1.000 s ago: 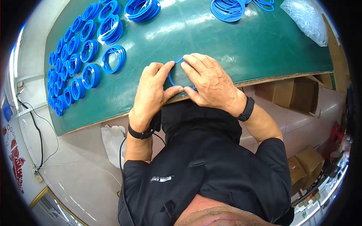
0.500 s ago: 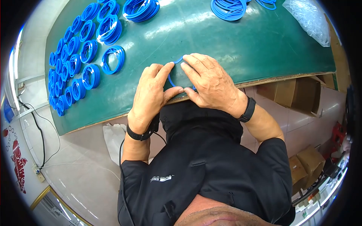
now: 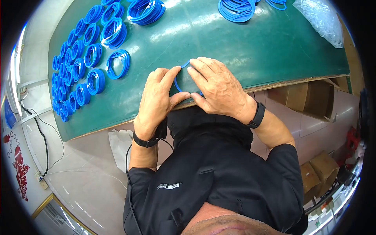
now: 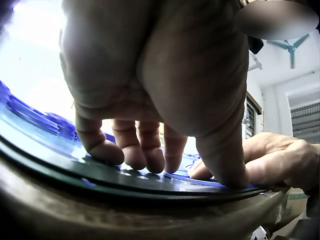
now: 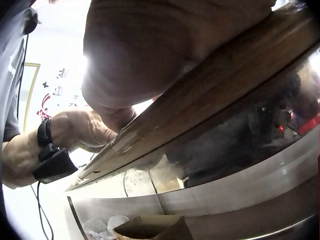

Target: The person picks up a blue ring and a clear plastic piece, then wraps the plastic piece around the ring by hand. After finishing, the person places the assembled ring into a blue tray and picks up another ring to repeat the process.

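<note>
A thin blue cord loop (image 3: 176,84) lies on the green table near its front edge, between both hands. My left hand (image 3: 156,91) holds its left side, index fingertip at the far part and thumb at the near part. In the left wrist view, the left fingertips stand on the tabletop and the thumb presses by the blue cord (image 4: 197,182). My right hand (image 3: 220,84) arches over the loop's right side and holds it, hiding most of that half. Both thumb tips meet at the near side. In the right wrist view, the table edge hides the loop.
Rows of blue cord coils (image 3: 94,81) stand at the table's left. Larger blue coils (image 3: 145,11) and a blue bundle (image 3: 236,11) lie at the back. A clear plastic bag (image 3: 320,23) sits back right. Below the wooden table edge (image 3: 290,81) is a cardboard box (image 3: 309,100).
</note>
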Motion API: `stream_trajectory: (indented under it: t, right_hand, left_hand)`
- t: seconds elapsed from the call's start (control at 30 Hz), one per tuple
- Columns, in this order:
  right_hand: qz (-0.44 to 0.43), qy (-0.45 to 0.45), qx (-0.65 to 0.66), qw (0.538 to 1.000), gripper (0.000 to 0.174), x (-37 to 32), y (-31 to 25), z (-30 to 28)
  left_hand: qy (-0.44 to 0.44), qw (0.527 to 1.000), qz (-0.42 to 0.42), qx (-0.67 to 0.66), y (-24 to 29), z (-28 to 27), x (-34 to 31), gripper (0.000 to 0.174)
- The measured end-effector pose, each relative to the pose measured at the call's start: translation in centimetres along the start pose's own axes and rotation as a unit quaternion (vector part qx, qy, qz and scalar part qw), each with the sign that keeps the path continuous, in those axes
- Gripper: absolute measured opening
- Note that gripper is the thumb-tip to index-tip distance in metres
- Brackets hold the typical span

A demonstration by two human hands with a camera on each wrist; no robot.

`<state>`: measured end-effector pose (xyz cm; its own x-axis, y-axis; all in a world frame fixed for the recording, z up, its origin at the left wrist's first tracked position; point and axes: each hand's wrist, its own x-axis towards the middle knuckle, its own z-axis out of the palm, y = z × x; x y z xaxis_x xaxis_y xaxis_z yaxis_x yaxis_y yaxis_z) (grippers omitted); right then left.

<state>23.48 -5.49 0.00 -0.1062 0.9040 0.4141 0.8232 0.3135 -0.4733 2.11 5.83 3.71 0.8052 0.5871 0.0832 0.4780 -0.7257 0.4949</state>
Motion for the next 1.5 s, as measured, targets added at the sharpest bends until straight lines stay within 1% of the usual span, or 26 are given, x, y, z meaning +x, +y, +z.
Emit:
stream_trajectory:
  t: [0.57, 0.7, 0.93, 1.1, 1.33, 1.5]
  right_hand:
    - [0.004, -0.009, -0.002, 1.000, 0.069, -0.03, 0.00, 0.02]
    - [0.003, -0.009, 0.002, 1.000, 0.069, 0.04, 0.12, 0.01]
    - [0.003, -0.005, 0.013, 1.000, 0.070, -0.02, 0.15, 0.05]
    - [0.001, -0.003, 0.007, 1.000, 0.070, -0.04, 0.17, -0.02]
    - [0.005, -0.010, 0.002, 1.000, 0.069, -0.08, 0.07, 0.09]
    - [0.005, -0.007, 0.004, 1.000, 0.069, -0.02, 0.18, 0.17]
  left_hand:
    - [0.003, 1.000, -0.010, 0.002, 0.02, 0.16, -0.17, 0.078]
    - [0.001, 1.000, -0.006, -0.003, -0.05, 0.04, -0.01, 0.078]
    - [-0.018, 1.000, -0.024, -0.007, 0.19, 0.03, -0.14, 0.076]
    - [-0.009, 1.000, -0.023, -0.009, -0.12, 0.47, -0.54, 0.078]
    - [-0.004, 0.998, -0.059, -0.038, -0.01, 0.74, -0.66, 0.081]
    - [-0.005, 0.999, -0.043, -0.027, -0.25, 0.74, -0.62, 0.080]
